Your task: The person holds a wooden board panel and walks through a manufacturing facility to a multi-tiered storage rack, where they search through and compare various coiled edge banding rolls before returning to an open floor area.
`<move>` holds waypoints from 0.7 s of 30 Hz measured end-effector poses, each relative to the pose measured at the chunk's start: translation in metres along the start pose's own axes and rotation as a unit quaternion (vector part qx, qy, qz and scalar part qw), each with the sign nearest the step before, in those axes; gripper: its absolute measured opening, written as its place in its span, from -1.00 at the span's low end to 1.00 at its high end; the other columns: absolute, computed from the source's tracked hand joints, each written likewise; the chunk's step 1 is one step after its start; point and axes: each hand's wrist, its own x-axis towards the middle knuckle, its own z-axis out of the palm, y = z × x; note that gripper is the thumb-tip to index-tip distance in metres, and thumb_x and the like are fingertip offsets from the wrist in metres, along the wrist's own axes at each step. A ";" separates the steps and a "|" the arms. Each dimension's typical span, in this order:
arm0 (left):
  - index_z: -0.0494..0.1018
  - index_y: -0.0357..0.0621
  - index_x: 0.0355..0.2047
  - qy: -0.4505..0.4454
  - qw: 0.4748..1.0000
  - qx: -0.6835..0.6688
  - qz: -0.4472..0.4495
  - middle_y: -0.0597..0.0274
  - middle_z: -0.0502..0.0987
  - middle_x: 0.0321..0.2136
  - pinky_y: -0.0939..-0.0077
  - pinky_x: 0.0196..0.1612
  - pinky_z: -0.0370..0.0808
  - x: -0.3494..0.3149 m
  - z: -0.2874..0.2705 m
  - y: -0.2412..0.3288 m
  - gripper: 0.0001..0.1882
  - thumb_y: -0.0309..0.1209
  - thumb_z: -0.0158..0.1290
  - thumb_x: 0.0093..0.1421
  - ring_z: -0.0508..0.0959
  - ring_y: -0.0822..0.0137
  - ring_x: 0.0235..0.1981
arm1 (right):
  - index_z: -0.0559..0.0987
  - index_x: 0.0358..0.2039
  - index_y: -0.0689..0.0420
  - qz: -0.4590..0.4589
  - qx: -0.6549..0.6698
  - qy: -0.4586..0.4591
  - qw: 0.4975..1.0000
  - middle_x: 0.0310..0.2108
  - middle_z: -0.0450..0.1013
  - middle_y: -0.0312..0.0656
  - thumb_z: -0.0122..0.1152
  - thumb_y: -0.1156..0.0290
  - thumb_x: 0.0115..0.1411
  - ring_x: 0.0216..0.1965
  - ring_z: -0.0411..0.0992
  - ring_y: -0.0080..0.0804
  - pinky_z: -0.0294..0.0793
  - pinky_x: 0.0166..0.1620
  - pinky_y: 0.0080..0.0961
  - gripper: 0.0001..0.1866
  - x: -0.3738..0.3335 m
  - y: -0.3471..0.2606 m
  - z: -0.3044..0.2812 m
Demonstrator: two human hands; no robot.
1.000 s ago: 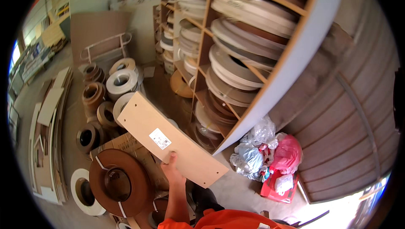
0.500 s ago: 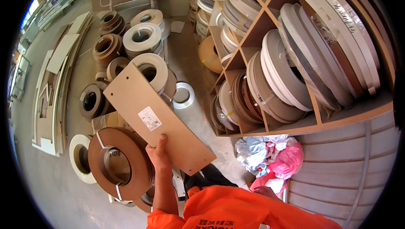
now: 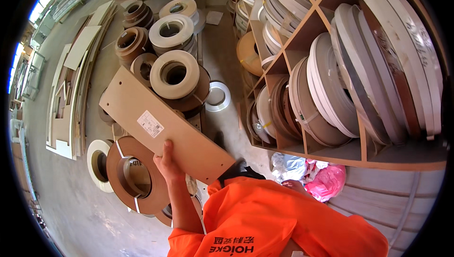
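Observation:
A long tan board (image 3: 184, 136) slants across the view in front of me, with a white label (image 3: 150, 123) on its face and small holes near its ends. My left hand (image 3: 169, 162) grips its lower long edge; the thumb lies on the face and the fingers are hidden behind. Beyond the orange shirt, only part of my right hand (image 3: 294, 185) shows, low beside the plastic bags (image 3: 326, 181); I cannot make out its fingers. Below and left of the board stands a large brown edge-banding roll (image 3: 116, 172).
Several edge-banding rolls (image 3: 171, 25) are stacked on the floor beyond the board. A wooden shelf (image 3: 366, 136) full of upright rolls stands at the right. Flat panels (image 3: 78, 53) lie at the far left. A white ring-shaped roll (image 3: 222, 105) rests on the floor near the shelf.
My left hand and the board have shifted a little left and up in view. The shelf and the floor rolls appear further right as the view turned. My shirt covers more.

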 end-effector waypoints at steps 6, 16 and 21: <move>0.44 -0.46 -0.16 -0.003 0.998 0.024 -0.053 0.11 0.54 -0.27 0.50 -0.22 0.46 0.082 0.017 -0.042 -0.48 -0.19 0.21 0.08 0.53 0.33 -0.30 | 0.49 -0.07 0.25 0.043 -0.087 0.024 0.995 -0.20 0.53 -0.16 0.15 0.35 0.19 -0.11 0.49 -0.41 0.45 -0.03 -0.50 -0.66 0.019 -0.046 -0.008; 0.45 -0.45 -0.18 -0.010 0.965 0.073 -0.252 0.12 0.55 -0.29 0.50 -0.21 0.45 0.269 0.055 -0.175 -0.48 -0.20 0.26 0.04 0.52 0.36 -0.31 | 0.47 -0.07 0.30 0.122 0.076 -0.006 0.990 -0.20 0.50 -0.18 0.14 0.42 0.22 -0.13 0.46 -0.43 0.43 -0.03 -0.48 -0.69 0.097 -0.208 0.032; 0.51 -0.42 -0.29 -0.071 0.946 0.099 -0.300 0.22 0.57 -0.40 0.55 -0.30 0.45 0.298 0.059 -0.220 -0.57 -0.24 0.28 0.03 0.49 0.47 -0.40 | 0.47 -0.06 0.24 0.174 -0.165 0.033 0.970 -0.18 0.51 -0.11 0.26 0.42 0.11 -0.12 0.48 -0.39 0.45 -0.03 -0.46 -0.62 0.234 -0.310 0.044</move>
